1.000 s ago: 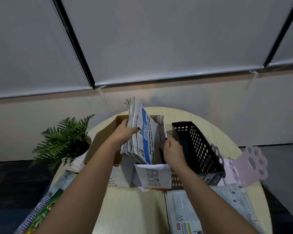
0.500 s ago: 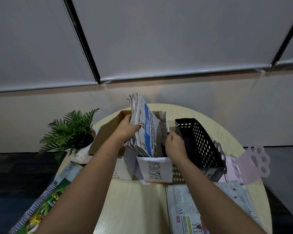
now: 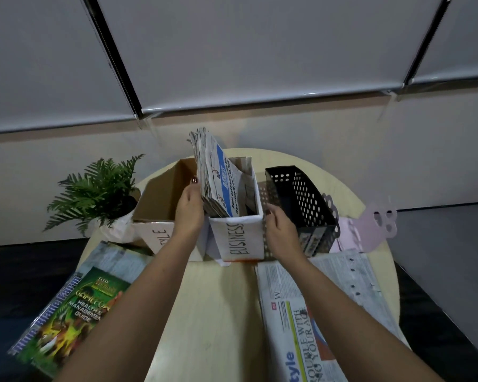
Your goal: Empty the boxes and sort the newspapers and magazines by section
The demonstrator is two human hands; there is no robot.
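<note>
A thick folded stack of newspapers (image 3: 217, 175) with a blue banner stands tilted in the white box labelled BUSINESS (image 3: 239, 238). My left hand (image 3: 189, 210) holds the stack's left side, thumb up against it. My right hand (image 3: 276, 230) grips the box's right front corner. An open cardboard box (image 3: 160, 197) with a label ending in "YLE" stands to the left. More newspapers (image 3: 301, 312) lie flat at the front right, and magazines (image 3: 72, 312) lie at the front left.
A black perforated file holder (image 3: 301, 199) stands right of the BUSINESS box, a pink paw-shaped holder (image 3: 370, 230) beyond it. A potted fern (image 3: 94, 194) sits at the round table's (image 3: 218, 312) left edge. A wall with blinds is behind.
The newspaper stack has sunk lower into the BUSINESS box. My left hand slid down its side, and my right hand moved from the stack to the box's right corner.
</note>
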